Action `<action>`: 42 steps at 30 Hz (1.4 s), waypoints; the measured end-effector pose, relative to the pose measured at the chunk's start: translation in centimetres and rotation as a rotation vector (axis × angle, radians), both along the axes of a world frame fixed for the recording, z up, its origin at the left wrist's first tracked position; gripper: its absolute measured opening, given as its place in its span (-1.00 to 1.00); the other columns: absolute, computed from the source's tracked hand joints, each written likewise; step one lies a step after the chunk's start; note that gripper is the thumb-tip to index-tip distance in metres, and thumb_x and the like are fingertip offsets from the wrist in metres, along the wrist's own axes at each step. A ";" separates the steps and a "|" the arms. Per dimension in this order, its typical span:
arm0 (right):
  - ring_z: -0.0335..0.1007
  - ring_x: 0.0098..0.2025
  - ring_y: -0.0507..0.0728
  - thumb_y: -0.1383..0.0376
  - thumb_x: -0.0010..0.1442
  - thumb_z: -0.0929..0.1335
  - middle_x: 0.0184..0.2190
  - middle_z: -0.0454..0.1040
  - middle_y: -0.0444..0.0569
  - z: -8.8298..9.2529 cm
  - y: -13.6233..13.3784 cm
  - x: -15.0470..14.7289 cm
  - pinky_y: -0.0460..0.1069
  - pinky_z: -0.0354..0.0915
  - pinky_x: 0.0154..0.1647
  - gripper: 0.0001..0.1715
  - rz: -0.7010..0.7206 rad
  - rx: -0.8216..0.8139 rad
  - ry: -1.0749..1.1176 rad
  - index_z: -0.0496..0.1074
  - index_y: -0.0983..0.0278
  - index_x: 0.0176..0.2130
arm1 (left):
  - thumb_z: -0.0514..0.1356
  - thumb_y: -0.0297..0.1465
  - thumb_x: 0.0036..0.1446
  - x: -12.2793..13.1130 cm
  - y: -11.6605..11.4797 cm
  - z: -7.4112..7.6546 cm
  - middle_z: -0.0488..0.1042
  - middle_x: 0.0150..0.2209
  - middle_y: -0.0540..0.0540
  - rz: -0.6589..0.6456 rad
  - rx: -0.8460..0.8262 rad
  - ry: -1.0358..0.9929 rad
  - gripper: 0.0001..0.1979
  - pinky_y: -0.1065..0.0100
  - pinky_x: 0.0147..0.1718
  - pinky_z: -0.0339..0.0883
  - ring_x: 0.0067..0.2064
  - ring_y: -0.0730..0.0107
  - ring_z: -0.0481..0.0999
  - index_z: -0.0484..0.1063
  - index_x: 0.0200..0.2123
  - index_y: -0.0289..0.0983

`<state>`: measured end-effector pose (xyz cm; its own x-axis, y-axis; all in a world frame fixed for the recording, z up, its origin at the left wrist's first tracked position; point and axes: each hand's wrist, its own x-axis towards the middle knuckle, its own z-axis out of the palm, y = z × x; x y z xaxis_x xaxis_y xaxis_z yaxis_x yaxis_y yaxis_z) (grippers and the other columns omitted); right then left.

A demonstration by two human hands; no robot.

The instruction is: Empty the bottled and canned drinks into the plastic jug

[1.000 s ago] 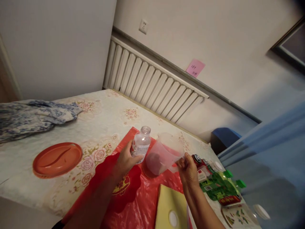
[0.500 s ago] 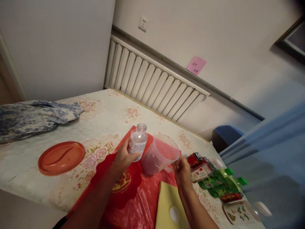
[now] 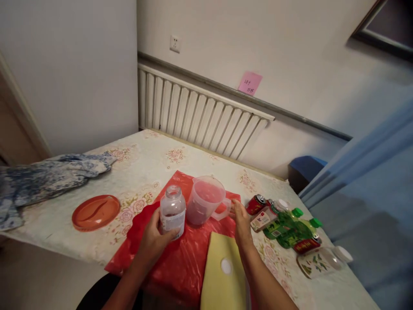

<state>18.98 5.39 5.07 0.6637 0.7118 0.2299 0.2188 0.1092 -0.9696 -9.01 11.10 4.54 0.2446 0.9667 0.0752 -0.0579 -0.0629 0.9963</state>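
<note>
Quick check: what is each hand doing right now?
Left hand: closed around the clear bottle.
Right hand: touching the handle of the plastic jug; whether it grips cannot be told.

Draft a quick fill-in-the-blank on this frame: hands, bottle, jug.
The left hand grips the clear bottle, which has no ____ on.
The right hand is at the ____ of the measuring jug.
The jug stands on a ____ plastic sheet.
Left of the sheet lies an ____ plate.
Missing: cap; handle; red; orange.
</note>
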 end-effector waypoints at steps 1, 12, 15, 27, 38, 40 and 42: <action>0.44 -0.22 0.12 -0.07 0.14 0.32 -0.22 0.53 -0.04 -0.2 -1.1 0.3 -0.02 0.33 -0.22 -0.41 -0.014 -0.034 0.001 0.41 0.25 0.01 | 0.34 -0.28 -0.16 0.0 -1.0 -0.1 0.51 -0.02 -0.11 -0.007 -0.005 0.017 -0.31 0.19 -0.04 0.43 -0.01 0.07 0.53 0.24 0.08 -0.22; 0.37 -0.06 0.26 0.37 -0.10 0.44 -0.13 0.45 0.06 -7.3 -12.7 -1.7 0.10 0.29 0.05 -0.41 0.197 -0.408 -0.616 0.46 0.24 -0.01 | 0.33 -0.32 -0.25 3.3 -10.5 -0.8 0.52 0.02 -0.16 -0.070 -0.124 0.112 -0.30 0.11 0.04 0.38 0.06 -0.02 0.49 0.30 0.05 -0.26; 0.38 -0.08 0.26 0.38 -0.04 0.40 -0.20 0.43 0.04 -7.4 -12.9 -2.1 0.09 0.30 0.01 -0.59 0.207 -0.443 -0.675 0.50 0.23 -0.12 | 0.32 -0.33 -0.24 4.1 -12.3 -0.7 0.52 -0.01 -0.17 -0.127 -0.103 0.104 -0.34 0.13 0.02 0.38 0.02 0.01 0.50 0.30 0.03 -0.27; 0.39 -0.08 0.19 0.48 -0.04 0.35 -0.12 0.42 0.01 1.6 -14.6 -0.9 0.08 0.32 -0.01 -0.45 0.347 -0.181 -0.620 0.44 0.19 -0.02 | 0.25 -0.47 -0.25 5.9 -15.7 -1.5 0.50 0.02 -0.05 -0.308 -0.009 0.257 -0.30 0.23 0.06 0.32 0.05 0.11 0.45 0.29 0.08 -0.19; 0.45 -0.21 0.16 0.45 -0.05 0.43 -0.16 0.55 -0.05 8.3 -17.7 -0.7 0.04 0.34 -0.13 -0.56 0.488 -0.220 -0.508 0.48 0.19 -0.12 | 0.33 -0.42 -0.24 6.5 -17.1 -0.4 0.52 -0.05 -0.07 -0.393 0.052 0.311 -0.32 0.26 -0.08 0.38 -0.07 0.14 0.49 0.32 0.06 -0.19; 0.44 -0.26 0.12 0.45 -0.05 0.43 -0.22 0.55 -0.09 8.7 -17.9 -1.0 0.01 0.34 -0.18 -0.59 0.507 -0.228 -0.407 0.47 0.20 -0.15 | 0.33 -0.40 -0.23 6.4 -17.2 -0.4 0.52 -0.05 -0.07 -0.401 0.069 0.316 -0.32 0.26 -0.09 0.38 -0.07 0.14 0.49 0.32 0.07 -0.18; 0.45 -0.27 0.11 0.44 -0.03 0.42 -0.27 0.55 -0.12 9.1 -18.1 -1.2 -0.01 0.34 -0.18 -0.66 0.538 -0.212 -0.332 0.47 0.20 -0.19 | 0.32 -0.39 -0.23 6.4 -17.3 -0.3 0.52 -0.06 -0.07 -0.405 0.102 0.329 -0.32 0.24 -0.08 0.37 -0.07 0.13 0.48 0.32 0.07 -0.18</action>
<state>17.74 -12.67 14.19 0.1215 0.9762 0.1795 0.4773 0.1011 -0.8729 -2.57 -6.24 4.23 0.6236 0.7815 0.0205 0.2164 -0.1978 0.9560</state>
